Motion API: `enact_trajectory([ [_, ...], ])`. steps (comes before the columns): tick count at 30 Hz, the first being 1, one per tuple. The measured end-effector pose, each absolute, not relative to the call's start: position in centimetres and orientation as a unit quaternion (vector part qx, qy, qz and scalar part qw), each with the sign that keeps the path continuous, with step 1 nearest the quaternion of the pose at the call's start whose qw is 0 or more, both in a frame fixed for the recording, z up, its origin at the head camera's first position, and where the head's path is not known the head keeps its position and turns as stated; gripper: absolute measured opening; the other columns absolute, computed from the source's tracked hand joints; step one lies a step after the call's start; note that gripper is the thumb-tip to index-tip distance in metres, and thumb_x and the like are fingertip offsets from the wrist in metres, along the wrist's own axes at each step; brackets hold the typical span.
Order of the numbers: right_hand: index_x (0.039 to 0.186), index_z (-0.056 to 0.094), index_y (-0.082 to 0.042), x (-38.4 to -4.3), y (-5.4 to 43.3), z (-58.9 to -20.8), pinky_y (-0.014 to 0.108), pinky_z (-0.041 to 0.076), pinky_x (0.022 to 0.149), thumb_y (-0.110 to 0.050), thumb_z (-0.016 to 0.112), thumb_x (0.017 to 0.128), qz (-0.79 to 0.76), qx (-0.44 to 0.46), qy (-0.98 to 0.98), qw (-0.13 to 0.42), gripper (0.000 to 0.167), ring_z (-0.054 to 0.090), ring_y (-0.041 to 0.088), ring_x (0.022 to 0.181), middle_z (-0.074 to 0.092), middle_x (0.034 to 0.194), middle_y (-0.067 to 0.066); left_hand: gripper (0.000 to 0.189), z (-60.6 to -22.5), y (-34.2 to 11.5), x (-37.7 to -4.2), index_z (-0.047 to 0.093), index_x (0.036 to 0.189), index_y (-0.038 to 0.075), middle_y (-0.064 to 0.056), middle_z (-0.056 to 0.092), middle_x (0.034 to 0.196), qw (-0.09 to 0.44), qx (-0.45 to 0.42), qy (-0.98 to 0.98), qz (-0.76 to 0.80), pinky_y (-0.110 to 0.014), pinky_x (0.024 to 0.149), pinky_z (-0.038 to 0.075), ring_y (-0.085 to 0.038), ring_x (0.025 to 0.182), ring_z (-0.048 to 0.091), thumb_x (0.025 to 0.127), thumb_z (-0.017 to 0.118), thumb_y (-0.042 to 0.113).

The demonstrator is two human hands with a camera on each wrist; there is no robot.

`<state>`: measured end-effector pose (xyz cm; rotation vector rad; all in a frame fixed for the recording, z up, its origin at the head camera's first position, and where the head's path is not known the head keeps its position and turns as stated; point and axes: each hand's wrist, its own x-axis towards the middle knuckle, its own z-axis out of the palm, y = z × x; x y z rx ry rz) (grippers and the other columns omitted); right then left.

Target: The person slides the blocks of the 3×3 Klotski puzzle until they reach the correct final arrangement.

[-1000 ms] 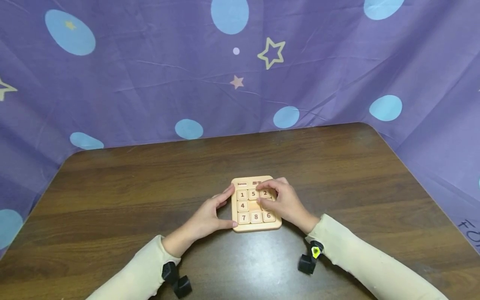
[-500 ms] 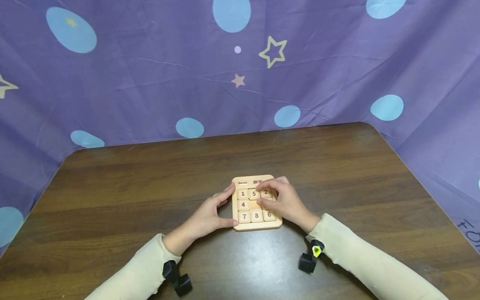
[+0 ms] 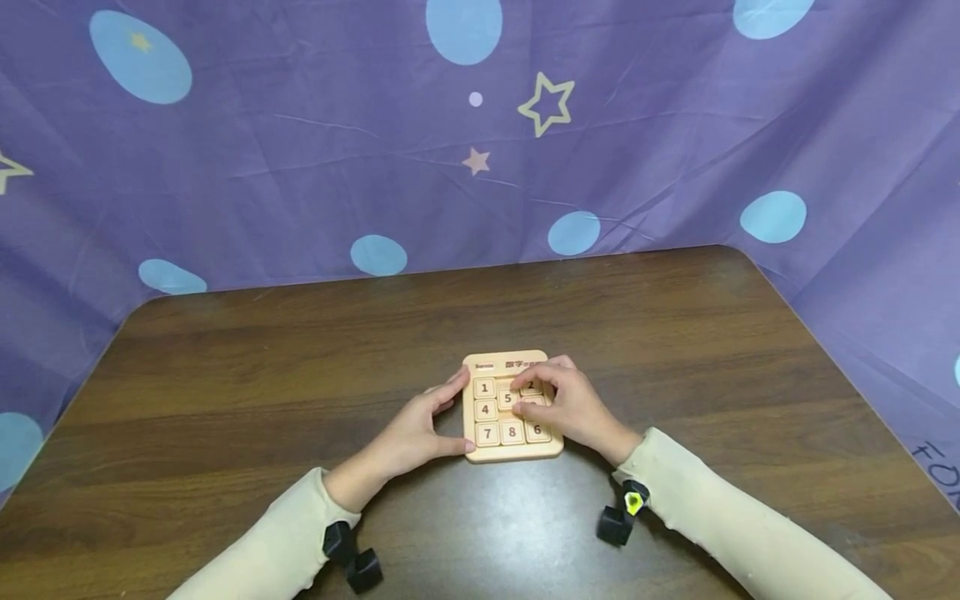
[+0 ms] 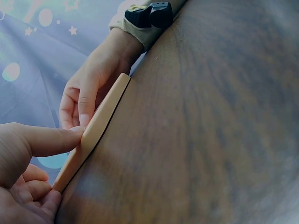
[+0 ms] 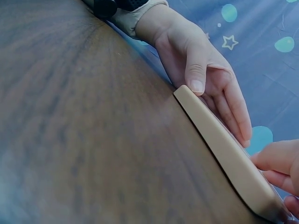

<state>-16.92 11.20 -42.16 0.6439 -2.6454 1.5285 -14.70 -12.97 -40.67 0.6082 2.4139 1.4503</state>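
Note:
A wooden sliding number puzzle (image 3: pixel 517 454) lies flat on the dark brown table (image 3: pixel 300 350). My left hand (image 3: pixel 408 437) grips its left side, thumb at the near corner and fingers by the far one. Over the puzzle's right side, my right hand (image 3: pixel 573 408) has thumb and index finger pinching the 5 tile (image 3: pixel 507 399), which sits partway between the top and middle rows. Tiles 1, 4, 7 and 8 show fully; the 2 and 6 are partly covered, and the middle-right tile is mostly hidden. In both wrist views, only the puzzle's near side (image 4: pixel 100 121) shows.
Behind the table hangs a purple cloth (image 3: pixel 300 167) with blue ovals and stars. Black devices are strapped to the left wrist (image 3: pixel 341 546) and the right wrist (image 3: pixel 633 500), near the cream sleeves (image 3: pixel 750 517). The table's far edge is well beyond the puzzle.
The 5 tile has slid from the top row down toward the gap in the middle, with the right index finger following it. The left hand and the puzzle frame have stayed put.

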Motion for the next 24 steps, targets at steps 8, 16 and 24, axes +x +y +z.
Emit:
enact_trajectory([
  [8, 0.090, 0.072, -0.017, -16.98, 11.41, -42.22, 0.030, 0.039, 0.077, -0.014, 0.081, 0.070, 0.488, 0.217, -0.846, 0.000, 0.022, 0.044, 0.018, 0.093, 0.062, 0.093, -0.003, 0.090, -40.54, -12.90, -14.66, 0.031, 0.144, -0.003, -0.013, 0.026, 0.152, 0.129, 0.209, 0.832, 0.498, -0.042, 0.111, 0.032, -0.026, 0.139, 0.027, 0.070, 0.080, 0.005],
  [16, 0.090, 0.072, -0.018, -16.99, 11.59, -42.20, 0.029, 0.038, 0.076, -0.012, 0.081, 0.069, 0.486, 0.228, -0.844, -0.015, 0.024, 0.042, 0.017, 0.091, 0.059, 0.091, -0.003, 0.088, -40.73, -12.92, -14.66, 0.031, 0.143, -0.004, -0.015, 0.027, 0.152, 0.127, 0.210, 0.834, 0.495, -0.045, 0.110, 0.032, -0.029, 0.138, 0.029, 0.071, 0.080, 0.007],
  [24, 0.090, 0.071, -0.019, -16.99, 11.71, -42.06, 0.029, 0.037, 0.074, -0.014, 0.081, 0.069, 0.478, 0.236, -0.846, -0.027, 0.024, 0.041, 0.017, 0.090, 0.057, 0.089, -0.003, 0.089, -40.65, -12.89, -14.64, 0.031, 0.144, -0.004, -0.015, 0.026, 0.152, 0.125, 0.207, 0.838, 0.490, -0.044, 0.110, 0.033, -0.028, 0.138, 0.028, 0.070, 0.081, 0.007],
])
